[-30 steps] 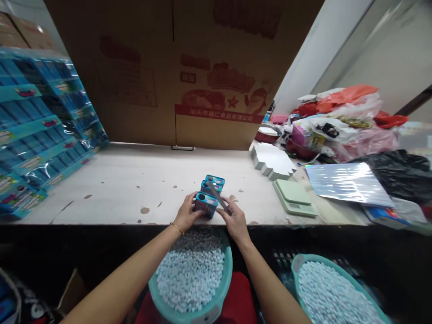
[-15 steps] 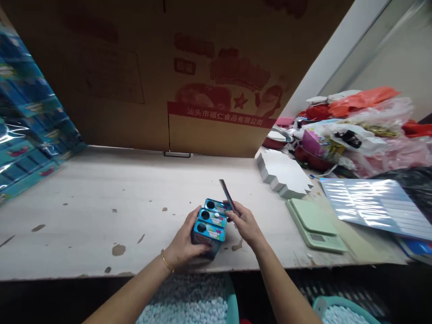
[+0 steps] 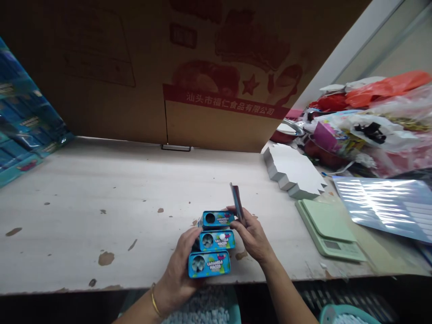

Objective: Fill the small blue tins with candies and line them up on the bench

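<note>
Three small blue candy boxes [image 3: 213,266] stand in a row at the table's front, labelled "CARAMELO MACIZO", each with a round hole in its top. Pale candies show in the holes of the nearer two; the farthest hole looks dark. One white candy [image 3: 222,236] lies on the middle box's top. My left hand [image 3: 180,265] is wrapped round the left side of the boxes. In my right hand [image 3: 253,234] is a thin, folded, dark strip of card [image 3: 237,202], pointing up. The fingertips of that hand touch the farthest box's right end.
Behind stands a large cardboard carton [image 3: 216,126]. To the right are a stack of white cut card [image 3: 293,168], a green scale [image 3: 329,229] and a shiny sheet [image 3: 381,207]. Below the table edge, a teal tub [image 3: 235,306] holds pale candies. Wrapped blue boxes [image 3: 27,112] stand left.
The boxes and both hands have come nearer to the table's front edge. The boxes have spread apart, and candies now show in the nearer two holes. The view has shifted slightly.
</note>
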`<state>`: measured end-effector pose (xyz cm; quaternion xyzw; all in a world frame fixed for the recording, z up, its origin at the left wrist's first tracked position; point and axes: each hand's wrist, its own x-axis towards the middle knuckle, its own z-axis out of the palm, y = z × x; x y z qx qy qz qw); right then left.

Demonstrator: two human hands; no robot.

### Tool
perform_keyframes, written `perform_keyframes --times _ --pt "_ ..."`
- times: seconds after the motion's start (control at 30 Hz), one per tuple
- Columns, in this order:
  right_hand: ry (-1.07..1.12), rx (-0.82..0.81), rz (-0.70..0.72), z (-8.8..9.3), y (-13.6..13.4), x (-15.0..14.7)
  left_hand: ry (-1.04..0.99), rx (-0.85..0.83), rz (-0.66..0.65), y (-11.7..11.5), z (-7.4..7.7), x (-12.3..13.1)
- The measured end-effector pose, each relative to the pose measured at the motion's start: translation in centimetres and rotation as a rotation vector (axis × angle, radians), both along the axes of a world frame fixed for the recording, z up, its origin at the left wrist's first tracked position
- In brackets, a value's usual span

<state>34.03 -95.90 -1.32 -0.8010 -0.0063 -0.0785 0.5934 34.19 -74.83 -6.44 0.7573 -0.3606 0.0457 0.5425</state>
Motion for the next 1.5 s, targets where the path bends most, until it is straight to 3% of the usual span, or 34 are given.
perform_keyframes --times 0.17,0.33,0.43,0.5,0.57,0.63,0.73,0.83,0.93,1.0,1.1,1.2,1.27,1.33,1.5 --pt "-0.039 0.004 -0.073 -0.6 0.2 0.0 0.047 -0.015 0.041 -0.3 0.2 -0.1" --pt "-0.139 -0.092 -0.334 -0.6 -1.4 -1.5 0.145 0.000 0.038 -0.6 0.2 0.7" --pt "-0.200 -0.137 -0.427 0.3 -2.9 -4.6 0.179 0.003 0.125 0.8 0.0 -0.3" --pt "-0.215 -0.189 -0.439 1.2 -3.2 -7.7 0.170 -0.042 0.277 2.3 0.0 -2.1" --pt "-0.206 -0.227 -0.410 1.9 -2.5 -11.1 0.144 -0.074 0.344 3.7 0.6 -4.6" --pt "-0.188 -0.192 -0.328 2.3 -0.8 -14.3 0.131 -0.014 0.238 4.3 1.6 -7.3" --pt "-0.154 -0.049 -0.154 2.0 2.7 -18.0 0.194 0.135 -0.055 3.7 3.2 -10.6" --pt "-0.051 0.044 -0.024 0.6 5.3 -20.2 0.290 0.119 -0.216 3.3 3.2 -12.5" --pt "0.085 0.001 -0.123 -2.3 5.8 -21.6 0.297 0.040 -0.172 5.0 1.3 -13.4" --pt "0.164 -0.191 -0.157 -4.7 5.3 -22.2 0.276 0.019 -0.104 6.9 0.0 -13.9" --pt "0.287 -0.609 0.008 -7.6 4.6 -22.8 0.296 0.032 -0.025 9.9 -1.2 -14.3" --pt "0.317 -0.995 0.130 -9.1 5.1 -22.5 0.407 0.058 0.066 12.2 -2.0 -14.3" --pt "0.309 -1.147 0.168 -9.8 6.2 -21.6 0.480 0.069 0.151 13.5 -2.6 -14.3" --pt "0.310 -1.147 0.196 -10.8 7.9 -20.3 0.520 0.082 0.240 14.6 -3.4 -14.3" --pt "0.254 -0.960 0.192 -13.8 11.8 -17.8 0.544 0.122 0.365 16.1 -4.7 -14.0"
